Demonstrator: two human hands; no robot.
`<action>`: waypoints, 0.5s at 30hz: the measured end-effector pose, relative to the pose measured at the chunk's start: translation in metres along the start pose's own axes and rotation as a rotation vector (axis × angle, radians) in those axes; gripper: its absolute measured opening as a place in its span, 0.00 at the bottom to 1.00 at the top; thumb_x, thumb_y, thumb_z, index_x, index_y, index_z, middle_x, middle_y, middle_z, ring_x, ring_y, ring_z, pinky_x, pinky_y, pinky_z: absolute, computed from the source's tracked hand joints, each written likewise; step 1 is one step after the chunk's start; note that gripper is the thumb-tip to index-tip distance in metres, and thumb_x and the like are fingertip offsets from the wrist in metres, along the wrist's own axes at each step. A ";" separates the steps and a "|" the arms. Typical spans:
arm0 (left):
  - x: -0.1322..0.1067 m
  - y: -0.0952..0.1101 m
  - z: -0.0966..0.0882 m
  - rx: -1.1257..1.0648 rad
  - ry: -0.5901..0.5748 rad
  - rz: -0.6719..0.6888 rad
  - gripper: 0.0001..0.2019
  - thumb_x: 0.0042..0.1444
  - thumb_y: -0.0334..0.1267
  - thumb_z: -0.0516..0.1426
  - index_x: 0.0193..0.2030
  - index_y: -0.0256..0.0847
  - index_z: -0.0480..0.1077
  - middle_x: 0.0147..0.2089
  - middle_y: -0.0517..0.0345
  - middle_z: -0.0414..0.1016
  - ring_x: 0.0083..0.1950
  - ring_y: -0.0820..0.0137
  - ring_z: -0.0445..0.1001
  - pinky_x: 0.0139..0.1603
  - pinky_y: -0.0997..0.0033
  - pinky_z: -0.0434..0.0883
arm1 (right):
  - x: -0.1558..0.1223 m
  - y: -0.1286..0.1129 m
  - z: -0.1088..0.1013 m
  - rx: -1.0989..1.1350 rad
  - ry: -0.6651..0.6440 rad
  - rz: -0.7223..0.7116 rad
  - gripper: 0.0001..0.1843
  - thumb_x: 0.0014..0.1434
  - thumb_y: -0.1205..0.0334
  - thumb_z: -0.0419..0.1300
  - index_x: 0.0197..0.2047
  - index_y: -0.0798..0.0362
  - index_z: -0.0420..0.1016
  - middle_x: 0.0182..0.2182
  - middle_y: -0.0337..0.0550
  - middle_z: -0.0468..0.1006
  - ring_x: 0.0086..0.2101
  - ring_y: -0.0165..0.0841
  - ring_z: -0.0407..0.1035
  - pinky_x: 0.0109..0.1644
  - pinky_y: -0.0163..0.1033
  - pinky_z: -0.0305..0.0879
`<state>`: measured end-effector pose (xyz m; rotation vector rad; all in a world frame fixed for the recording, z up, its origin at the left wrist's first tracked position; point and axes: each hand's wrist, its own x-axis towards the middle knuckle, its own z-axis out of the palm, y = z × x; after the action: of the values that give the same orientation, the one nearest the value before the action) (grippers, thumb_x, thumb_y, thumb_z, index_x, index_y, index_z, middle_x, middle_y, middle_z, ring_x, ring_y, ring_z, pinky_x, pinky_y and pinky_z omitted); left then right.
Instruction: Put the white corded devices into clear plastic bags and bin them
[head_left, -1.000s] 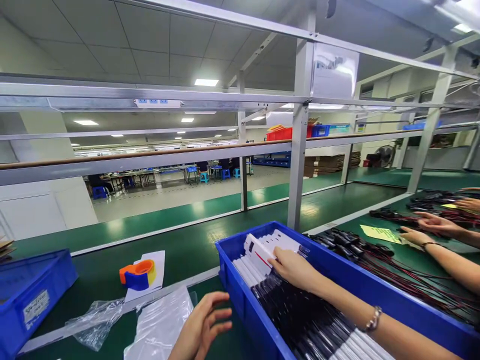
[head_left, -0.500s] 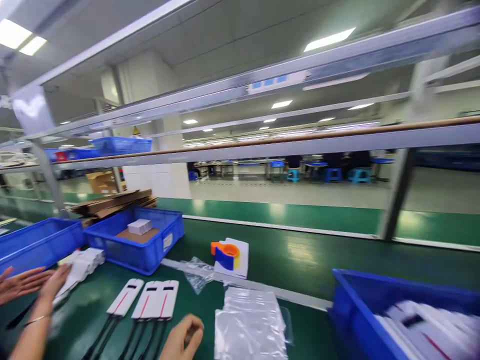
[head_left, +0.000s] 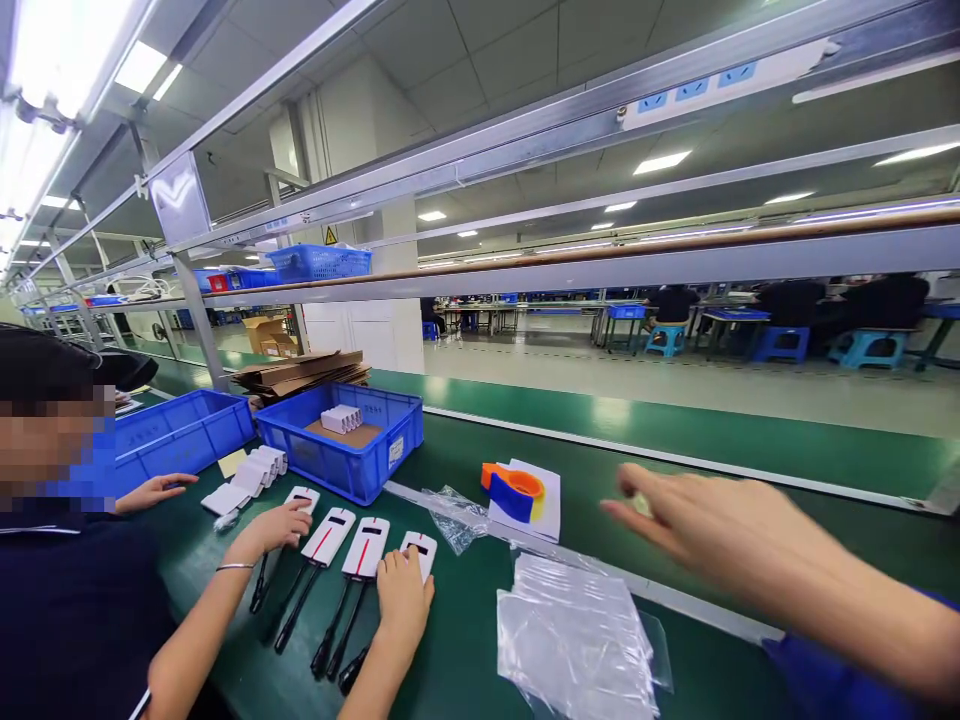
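Observation:
My left hand (head_left: 403, 595) is closed over a flat white device (head_left: 420, 548) with a dark window; black leads show below it. Its fingers cover most of the device. Beside it on the green bench lie two more white devices, one (head_left: 367, 548) and another (head_left: 328, 536), each with a red stripe and black leads. Reaching in from the right, my right hand (head_left: 697, 520) hangs above the bench with thumb and fingers apart, slightly blurred. A pile of clear plastic bags (head_left: 574, 635) lies between my hands. A co-worker's hand (head_left: 281, 527) rests on another white device (head_left: 302, 500).
A blue bin (head_left: 375, 460) holds white parts (head_left: 342, 419). Orange-and-blue tape dispenser (head_left: 517, 492) sits on white paper (head_left: 550, 500). White parts (head_left: 255, 472) lie near the co-worker's other hand (head_left: 157, 491). My right forearm partly hides another blue bin (head_left: 817, 675).
My view has swung left. My left hand has moved onto a white device, and my right hand has come into view. The co-worker's hand has moved right onto a device.

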<state>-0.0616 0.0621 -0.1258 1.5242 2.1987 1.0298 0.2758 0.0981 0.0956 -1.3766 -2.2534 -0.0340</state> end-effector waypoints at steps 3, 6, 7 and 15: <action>-0.002 0.007 -0.020 -0.166 -0.113 -0.029 0.29 0.58 0.55 0.58 0.56 0.31 0.71 0.47 0.33 0.77 0.56 0.42 0.73 0.59 0.45 0.65 | 0.017 -0.068 0.011 -0.154 -0.190 -0.078 0.15 0.67 0.46 0.53 0.41 0.48 0.72 0.29 0.48 0.84 0.28 0.45 0.75 0.27 0.40 0.43; -0.012 0.020 -0.047 -0.418 -0.251 -0.029 0.28 0.67 0.55 0.46 0.57 0.33 0.70 0.42 0.42 0.80 0.43 0.56 0.79 0.48 0.57 0.73 | 0.005 -0.104 0.035 -0.060 -0.226 -0.090 0.15 0.71 0.50 0.48 0.43 0.47 0.71 0.34 0.44 0.85 0.32 0.43 0.77 0.29 0.39 0.50; -0.018 0.027 -0.056 -0.575 -0.296 -0.036 0.29 0.68 0.54 0.42 0.57 0.33 0.71 0.44 0.42 0.81 0.42 0.58 0.80 0.47 0.59 0.74 | -0.004 -0.109 0.044 0.010 -0.242 -0.083 0.15 0.72 0.51 0.47 0.41 0.47 0.70 0.32 0.42 0.84 0.31 0.41 0.76 0.31 0.39 0.52; -0.073 0.086 -0.067 -1.701 -0.563 -0.251 0.25 0.64 0.48 0.53 0.52 0.27 0.78 0.48 0.37 0.82 0.46 0.53 0.81 0.55 0.55 0.73 | -0.095 -0.109 0.117 0.651 -0.435 0.092 0.19 0.66 0.42 0.52 0.33 0.47 0.69 0.27 0.39 0.81 0.27 0.36 0.70 0.31 0.37 0.55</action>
<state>-0.0100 -0.0135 -0.0314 0.5093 0.5132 1.4209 0.1729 -0.0020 -0.0217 -1.1855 -2.2115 1.0221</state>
